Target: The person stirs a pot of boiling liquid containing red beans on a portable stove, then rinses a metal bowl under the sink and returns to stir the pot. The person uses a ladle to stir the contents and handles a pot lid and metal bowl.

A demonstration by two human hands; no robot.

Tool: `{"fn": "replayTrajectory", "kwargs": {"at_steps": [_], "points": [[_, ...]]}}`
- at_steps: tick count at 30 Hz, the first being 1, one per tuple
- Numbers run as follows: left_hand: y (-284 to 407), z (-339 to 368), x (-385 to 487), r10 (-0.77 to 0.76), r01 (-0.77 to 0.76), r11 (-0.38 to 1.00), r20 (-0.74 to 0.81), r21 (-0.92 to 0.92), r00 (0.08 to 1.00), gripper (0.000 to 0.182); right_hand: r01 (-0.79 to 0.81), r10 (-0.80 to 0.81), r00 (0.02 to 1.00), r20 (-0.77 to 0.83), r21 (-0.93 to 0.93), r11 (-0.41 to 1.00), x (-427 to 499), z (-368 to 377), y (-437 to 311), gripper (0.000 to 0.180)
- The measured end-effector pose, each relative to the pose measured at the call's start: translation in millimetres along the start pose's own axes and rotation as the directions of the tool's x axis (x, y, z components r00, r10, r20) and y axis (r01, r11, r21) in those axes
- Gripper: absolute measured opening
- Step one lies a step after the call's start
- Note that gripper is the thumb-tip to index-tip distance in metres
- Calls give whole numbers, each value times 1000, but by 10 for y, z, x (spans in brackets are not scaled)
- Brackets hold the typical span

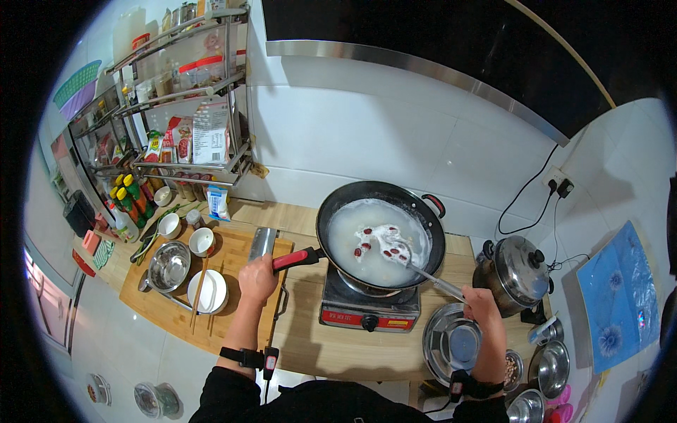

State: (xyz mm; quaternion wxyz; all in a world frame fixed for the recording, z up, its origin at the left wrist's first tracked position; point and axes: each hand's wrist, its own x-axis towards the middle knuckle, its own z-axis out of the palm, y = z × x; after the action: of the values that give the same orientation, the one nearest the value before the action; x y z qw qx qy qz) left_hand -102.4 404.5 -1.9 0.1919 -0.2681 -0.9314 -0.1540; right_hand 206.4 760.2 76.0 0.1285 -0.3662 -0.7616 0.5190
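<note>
My left hand (258, 278) is closed around the end of the red-and-black wok handle (296, 259). The black wok (323, 232) rests on a portable stove (370, 314) with a red front panel and a knob. Cloudy white liquid (349, 217) fills much of it, with white foam and several red date-like pieces (389, 253) near the middle. My right hand (480, 305) grips a metal ladle or spatula (441, 284) by its handle. Its head lies in the foam at the wok's right side, partly hidden. Just beyond my left hand is a cleaver's metal blade (263, 243).
Left, a wooden cutting board (243, 328) carries bowls, including a steel bowl (170, 266), and chopsticks (199, 296). A steel rack (185, 95) holds packets and jars. Right are a lidded pot (515, 272), steel basins (550, 365) and power cords (521, 232). A range hood (423, 63) overhangs.
</note>
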Motion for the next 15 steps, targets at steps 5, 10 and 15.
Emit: {"fn": "replayTrajectory", "kwargs": {"at_steps": [5, 10, 15], "points": [[9, -7, 4, -2, 2, 1000, 6, 0, 1000, 11, -139, 106, 989, 105, 389, 911, 5, 115, 112, 38], [12, -12, -15, -2, 2, 1000, -6, -15, 1000, 10, -206, 141, 977, 162, 519, 829, -8, 220, 215, 35], [1, -6, -24, 10, -11, 1000, -23, -27, 1000, 11, -90, 122, 992, -17, 582, 808, -69, 295, 189, 34]]}}
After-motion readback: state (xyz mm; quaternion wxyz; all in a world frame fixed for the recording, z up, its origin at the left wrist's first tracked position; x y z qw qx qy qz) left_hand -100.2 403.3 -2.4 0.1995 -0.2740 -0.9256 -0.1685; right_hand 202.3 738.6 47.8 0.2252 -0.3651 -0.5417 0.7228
